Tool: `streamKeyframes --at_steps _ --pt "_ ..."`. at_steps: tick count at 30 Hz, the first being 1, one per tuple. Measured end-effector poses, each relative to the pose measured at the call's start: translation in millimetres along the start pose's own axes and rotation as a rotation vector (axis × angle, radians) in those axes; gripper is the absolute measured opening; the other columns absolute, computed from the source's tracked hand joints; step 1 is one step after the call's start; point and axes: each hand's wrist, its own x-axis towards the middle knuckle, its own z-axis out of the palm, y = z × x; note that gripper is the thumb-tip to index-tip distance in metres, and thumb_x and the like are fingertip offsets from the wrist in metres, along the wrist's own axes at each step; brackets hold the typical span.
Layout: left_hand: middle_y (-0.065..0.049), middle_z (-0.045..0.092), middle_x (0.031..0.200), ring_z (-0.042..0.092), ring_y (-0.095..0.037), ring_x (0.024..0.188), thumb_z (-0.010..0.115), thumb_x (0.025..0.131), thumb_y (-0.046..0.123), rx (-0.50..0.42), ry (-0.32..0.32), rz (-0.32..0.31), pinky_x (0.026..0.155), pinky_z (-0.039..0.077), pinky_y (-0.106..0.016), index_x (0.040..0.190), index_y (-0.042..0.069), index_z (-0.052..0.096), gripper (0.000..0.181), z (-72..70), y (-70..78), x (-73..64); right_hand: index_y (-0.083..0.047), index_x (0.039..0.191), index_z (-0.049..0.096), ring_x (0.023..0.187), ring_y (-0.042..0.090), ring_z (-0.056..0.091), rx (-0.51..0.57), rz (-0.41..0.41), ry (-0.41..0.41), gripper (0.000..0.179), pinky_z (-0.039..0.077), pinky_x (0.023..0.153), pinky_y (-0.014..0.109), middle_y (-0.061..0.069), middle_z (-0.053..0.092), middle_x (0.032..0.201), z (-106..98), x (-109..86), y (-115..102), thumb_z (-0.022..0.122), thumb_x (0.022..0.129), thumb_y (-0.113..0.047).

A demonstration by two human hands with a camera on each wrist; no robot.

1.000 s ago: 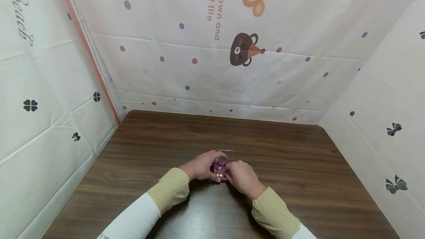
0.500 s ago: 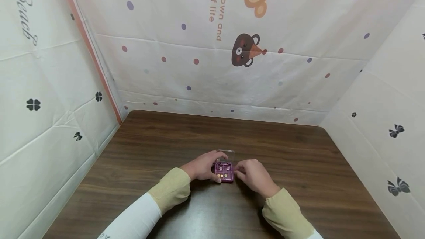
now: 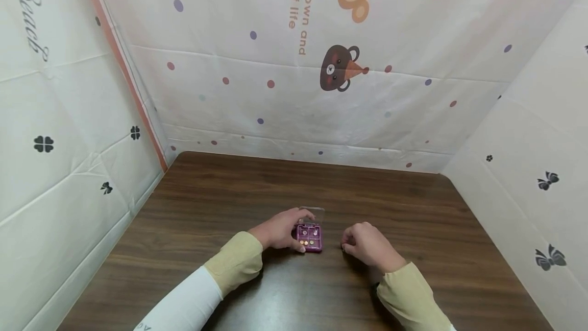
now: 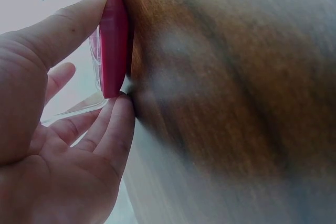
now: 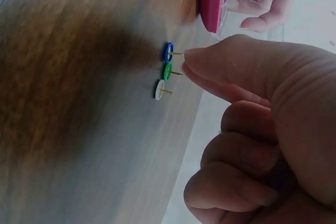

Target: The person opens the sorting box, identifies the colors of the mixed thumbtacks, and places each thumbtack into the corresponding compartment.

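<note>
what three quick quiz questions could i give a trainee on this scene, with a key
1. Which hand holds the box?
2. True or false: the clear lid is closed over the box.
3. In the row of three tacks on the table, which colour is in the middle?
a) blue
b) green
c) white

Key:
1. The left hand.
2. False; the clear lid is open.
3. b, green, between the blue and the white.
</note>
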Motion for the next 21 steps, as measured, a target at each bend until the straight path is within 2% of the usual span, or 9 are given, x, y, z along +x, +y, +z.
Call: streamKeyframes --at_steps 6,11,17,21 --pt "-0.001 0.056 0.142 0.056 -0.02 0.127 0.091 0.077 0.033 0.001 0.0 0.003 0.107 0.048 -0.042 0.142 0.032 0.051 0.077 -0.8 0.9 0.2 -0.023 0.073 0.07 0.066 0.005 0.05 0.018 0.01 -0.022 0.017 0.044 0.063 0.026 -0.012 0.065 0.074 -4.3 -2.2 -1.9 0.077 0.085 -0.014" --pt "-0.001 0.056 0.142 0.056 -0.02 0.127 0.091 0.077 0.033 -0.004 -0.002 -0.005 0.107 0.048 -0.042 0.142 0.032 0.051 0.076 -1.1 1.1 -0.2 -0.024 0.072 0.069 0.062 0.004 0.047 0.024 0.004 -0.033 0.018 0.042 0.058 0.025 -0.014 0.061 0.069 -2.0 -3.2 -2.5 0.077 0.083 -0.013" --pt "-0.001 0.057 0.14 0.057 -0.019 0.125 0.091 0.077 0.033 -0.004 -0.002 -0.009 0.107 0.048 -0.042 0.142 0.031 0.051 0.077 -0.7 0.8 -0.3 -0.023 0.069 0.067 0.058 0.002 0.045 0.003 -0.046 -0.001 0.018 0.04 0.055 0.023 -0.014 0.057 0.064 5.1 -3.3 -1.8 0.075 0.078 -0.009" --pt "-0.002 0.057 0.14 0.057 -0.02 0.125 0.092 0.077 0.033 -0.005 0.0 -0.008 0.107 0.048 -0.042 0.142 0.032 0.051 0.077 -0.1 0.3 -0.3 -0.023 0.069 0.066 0.057 0.001 0.044 0.011 -0.058 -0.007 0.019 0.039 0.054 0.023 -0.014 0.055 0.063 7.2 -3.1 -1.6 0.074 0.079 -0.009"
